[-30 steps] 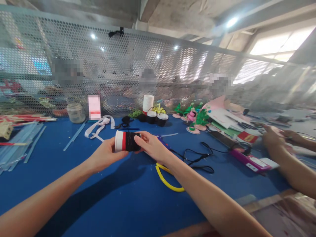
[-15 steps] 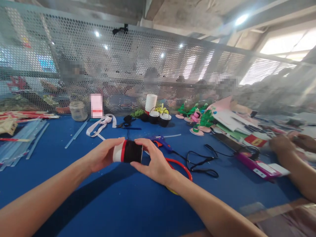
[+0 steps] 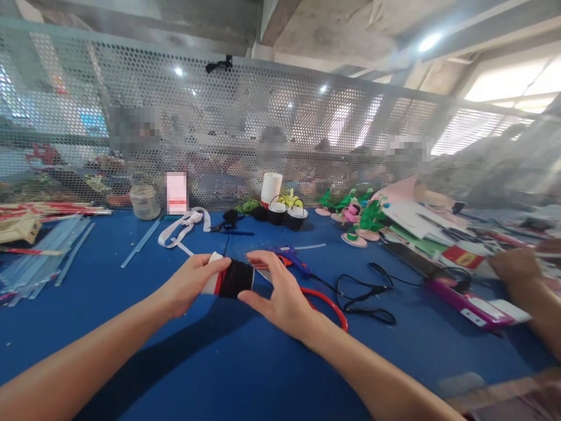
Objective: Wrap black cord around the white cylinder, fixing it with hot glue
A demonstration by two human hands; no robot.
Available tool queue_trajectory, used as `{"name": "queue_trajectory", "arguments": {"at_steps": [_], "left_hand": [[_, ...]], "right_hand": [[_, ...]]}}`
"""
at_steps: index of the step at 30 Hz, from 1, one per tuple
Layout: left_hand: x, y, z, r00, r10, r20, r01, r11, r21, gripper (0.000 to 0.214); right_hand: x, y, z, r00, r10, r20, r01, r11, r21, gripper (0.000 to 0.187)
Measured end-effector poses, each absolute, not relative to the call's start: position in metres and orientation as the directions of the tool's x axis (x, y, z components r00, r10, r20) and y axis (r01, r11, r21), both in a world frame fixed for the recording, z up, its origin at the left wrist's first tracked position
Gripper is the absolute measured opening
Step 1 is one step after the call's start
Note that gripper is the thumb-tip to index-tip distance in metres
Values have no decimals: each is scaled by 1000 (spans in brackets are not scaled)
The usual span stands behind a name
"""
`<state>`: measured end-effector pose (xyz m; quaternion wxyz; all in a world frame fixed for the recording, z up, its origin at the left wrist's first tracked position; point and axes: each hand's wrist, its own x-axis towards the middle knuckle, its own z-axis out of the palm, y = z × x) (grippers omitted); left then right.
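Observation:
My left hand point(image 3: 189, 284) and my right hand point(image 3: 276, 289) hold between them a small paper cup point(image 3: 230, 278) lying on its side, white with a red band and a black wrap. The left hand's fingers curl round the white end. Thumb and fingers of the right hand clasp the black end. The cup hovers low over the blue table point(image 3: 184, 362). Just behind my right hand lie a blue glue gun point(image 3: 293, 259) and a red loop point(image 3: 328, 301).
A black cable point(image 3: 363, 292) runs right of the loop. A co-worker's hand point(image 3: 515, 264) rests at the right near a pink box point(image 3: 471, 302) and paper sheets. Small black pots point(image 3: 286, 212), a white cup stack point(image 3: 271, 187), green foam flowers, a jar point(image 3: 144, 202) and glue sticks point(image 3: 39, 263) line the mesh screen.
Both hands have lowered the cup toward the table and brought it nearer. The view has shifted left, and the red loop has come into sight where a yellow one showed before.

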<state>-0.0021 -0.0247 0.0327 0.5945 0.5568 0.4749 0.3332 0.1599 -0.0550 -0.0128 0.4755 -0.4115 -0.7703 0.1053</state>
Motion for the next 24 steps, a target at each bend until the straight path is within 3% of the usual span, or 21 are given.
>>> {"name": "queue_trajectory", "arguments": {"at_steps": [4, 11, 14, 17, 20, 24], "left_hand": [[0, -27, 30, 330, 938, -109, 200, 44, 979, 23], [1, -21, 22, 313, 920, -237, 125, 208, 970, 22], [1, -20, 22, 327, 898, -296, 102, 277, 955, 19], [1, -19, 22, 318, 898, -303, 101, 286, 953, 19], [2, -19, 22, 327, 891, -314, 97, 299, 949, 18], [4, -20, 22, 331, 876, -350, 121, 328, 937, 19]], "right_hand": [[160, -52, -15, -223, 874, 431, 489, 483, -726, 50], [156, -54, -15, -276, 821, 501, 596, 555, -581, 47], [161, -50, -7, -316, 838, 445, 610, 539, -580, 46], [183, -35, 6, -163, 941, 296, 723, 318, -613, 32], [213, -14, 13, 107, 978, 177, 939, -41, -340, 24], [237, 7, 1, 171, 985, 10, 952, -162, -261, 9]]}}
